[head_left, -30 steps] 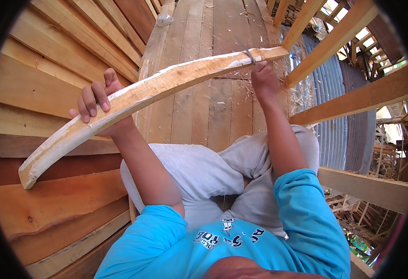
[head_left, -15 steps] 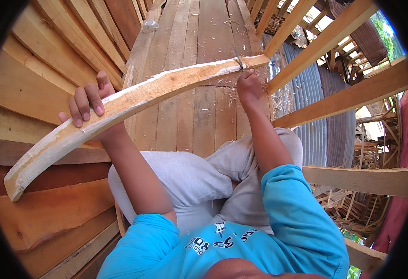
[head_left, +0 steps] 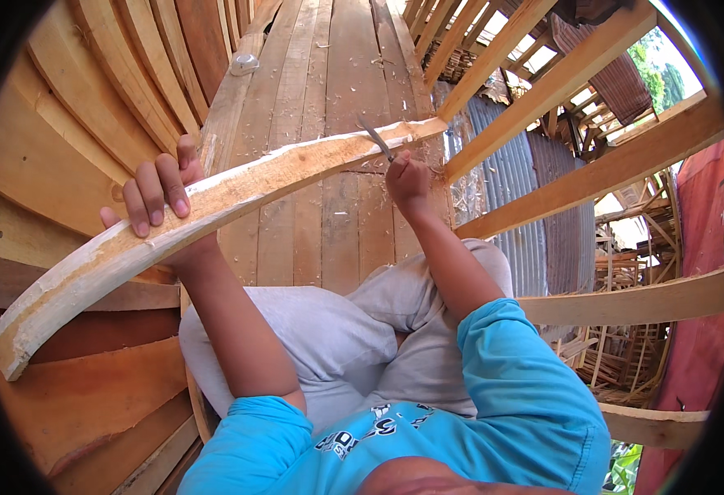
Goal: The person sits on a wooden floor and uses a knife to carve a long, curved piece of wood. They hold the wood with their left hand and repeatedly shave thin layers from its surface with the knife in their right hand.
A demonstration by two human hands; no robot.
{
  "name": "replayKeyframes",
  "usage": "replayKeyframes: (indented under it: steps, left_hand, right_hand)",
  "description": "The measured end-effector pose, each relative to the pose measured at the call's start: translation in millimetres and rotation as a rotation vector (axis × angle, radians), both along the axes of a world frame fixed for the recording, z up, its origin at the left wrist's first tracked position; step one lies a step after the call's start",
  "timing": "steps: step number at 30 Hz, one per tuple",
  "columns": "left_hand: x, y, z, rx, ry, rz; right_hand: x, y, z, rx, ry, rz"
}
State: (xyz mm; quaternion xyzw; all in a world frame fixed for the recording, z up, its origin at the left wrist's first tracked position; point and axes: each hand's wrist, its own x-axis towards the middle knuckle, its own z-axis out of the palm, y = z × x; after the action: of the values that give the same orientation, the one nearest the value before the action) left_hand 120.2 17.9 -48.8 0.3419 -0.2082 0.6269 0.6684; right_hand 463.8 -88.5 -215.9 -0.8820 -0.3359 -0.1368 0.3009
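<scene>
A long, curved piece of wood (head_left: 251, 180), pale with white edges and a roughly shaved face, slants across in front of me from near left to far right. My left hand (head_left: 157, 191) is wrapped round its left part, fingers over the upper edge. In my right hand (head_left: 409, 178), closed in a fist, is a knife whose thin dark blade (head_left: 376, 137) lies across the wood near its far right end. The fist hides the handle.
Wood shavings litter the plank floor (head_left: 300, 99). A small clear plastic container (head_left: 244, 64) stands at the far left by the slanted board wall (head_left: 73, 107). Wooden rails (head_left: 576, 74) line the right side, with corrugated metal sheets (head_left: 510, 181) beyond.
The knife blade has shifted left along the wood, away from its far end, and now tilts more to the left. My left hand keeps its grip. The whole view has shifted slightly.
</scene>
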Motion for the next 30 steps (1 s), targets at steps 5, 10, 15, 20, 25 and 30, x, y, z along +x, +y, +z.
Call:
replayKeyframes:
  steps: [5,10,15,20,25,30]
  left_hand:
    - [-3,24,-15,0.093,0.156,-0.117]
    - [-11,17,-26,0.132,1.028,0.002]
    - [6,-3,-30,0.414,0.887,0.002]
    - [32,-5,-62,0.197,0.676,0.058]
    - [65,-20,-56,0.19,0.561,0.011]
    - [60,-13,-62,0.145,0.517,0.041]
  right_hand:
    - [37,1,-9,-0.036,0.095,-0.258]
    - [57,-17,9,-0.223,-0.043,0.01]
    - [74,-13,70,-0.504,-0.341,0.157]
    - [87,-25,39,-0.237,-0.002,0.009]
    - [125,-51,-14,0.184,0.398,-0.062]
    - [84,-33,30,-0.103,0.436,-0.016]
